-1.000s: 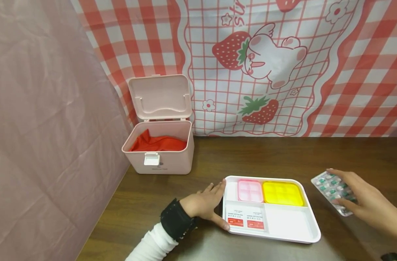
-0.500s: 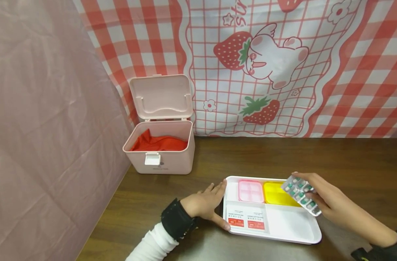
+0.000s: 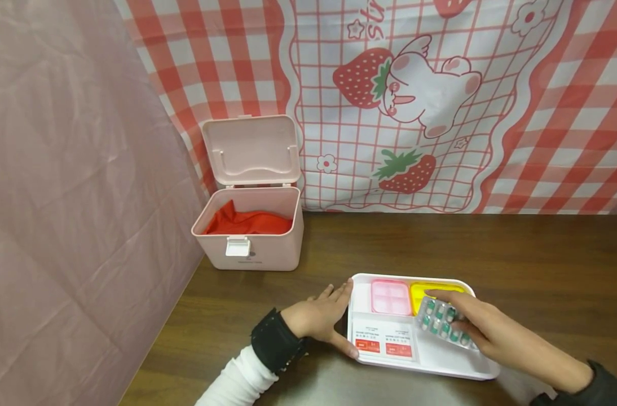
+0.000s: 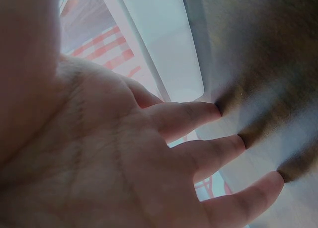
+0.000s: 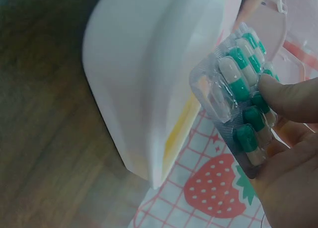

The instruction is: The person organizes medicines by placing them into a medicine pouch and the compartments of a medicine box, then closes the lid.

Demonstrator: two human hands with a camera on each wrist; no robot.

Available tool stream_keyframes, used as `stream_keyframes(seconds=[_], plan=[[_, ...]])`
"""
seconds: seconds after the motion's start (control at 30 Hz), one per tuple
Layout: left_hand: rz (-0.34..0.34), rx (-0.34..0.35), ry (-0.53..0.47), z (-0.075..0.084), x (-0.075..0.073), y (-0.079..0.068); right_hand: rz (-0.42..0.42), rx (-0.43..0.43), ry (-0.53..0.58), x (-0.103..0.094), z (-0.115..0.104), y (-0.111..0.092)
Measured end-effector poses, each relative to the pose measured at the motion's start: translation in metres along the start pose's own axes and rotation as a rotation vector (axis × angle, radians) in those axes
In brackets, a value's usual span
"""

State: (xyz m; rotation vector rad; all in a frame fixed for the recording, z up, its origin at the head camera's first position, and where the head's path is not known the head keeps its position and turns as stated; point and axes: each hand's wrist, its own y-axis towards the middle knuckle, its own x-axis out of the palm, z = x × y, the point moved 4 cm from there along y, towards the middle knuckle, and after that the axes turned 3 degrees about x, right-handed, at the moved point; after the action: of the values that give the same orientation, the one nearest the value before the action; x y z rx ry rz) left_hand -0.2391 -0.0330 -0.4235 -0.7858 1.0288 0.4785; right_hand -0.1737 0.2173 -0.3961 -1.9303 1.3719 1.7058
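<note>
My right hand (image 3: 483,324) pinches a blister pack of green-and-white capsules (image 3: 440,321) above the right part of the white divided tray (image 3: 461,366). In the right wrist view the thumb presses on the face of the blister pack (image 5: 238,89), and one pocket at its edge looks to hold no capsule. My left hand (image 3: 318,318) touches the tray's left side with fingers spread and straight; in the left wrist view its fingertips (image 4: 233,138) reach the tabletop. The tray holds a pink pill case (image 3: 391,297), a yellow pill case (image 3: 417,293), partly hidden by my right hand, and cotton pad packets (image 3: 384,338).
A pink box (image 3: 252,254) with its lid raised stands at the back left, a red cloth (image 3: 247,223) inside. Behind the wooden table (image 3: 389,242) hangs a checked strawberry-print cloth (image 3: 440,158). A pink fabric wall (image 3: 85,225) borders the left side.
My right hand has carried the blister pack leftward from the table right of the tray to above the tray's right compartment. The left hand has stayed at the tray's left edge.
</note>
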Motion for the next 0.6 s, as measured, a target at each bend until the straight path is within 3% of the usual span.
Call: stream_keyframes(seconds=[0.17,0.6], plan=[[-0.003,-0.003,-0.001,0.0,0.0,0.0,-0.067,0.011,0.013,0.006,0.002,-0.003],[0.005,0.003,0.001,-0.001,0.0,0.001,-0.13,0.008,0.063,0.015,0.007,-0.011]])
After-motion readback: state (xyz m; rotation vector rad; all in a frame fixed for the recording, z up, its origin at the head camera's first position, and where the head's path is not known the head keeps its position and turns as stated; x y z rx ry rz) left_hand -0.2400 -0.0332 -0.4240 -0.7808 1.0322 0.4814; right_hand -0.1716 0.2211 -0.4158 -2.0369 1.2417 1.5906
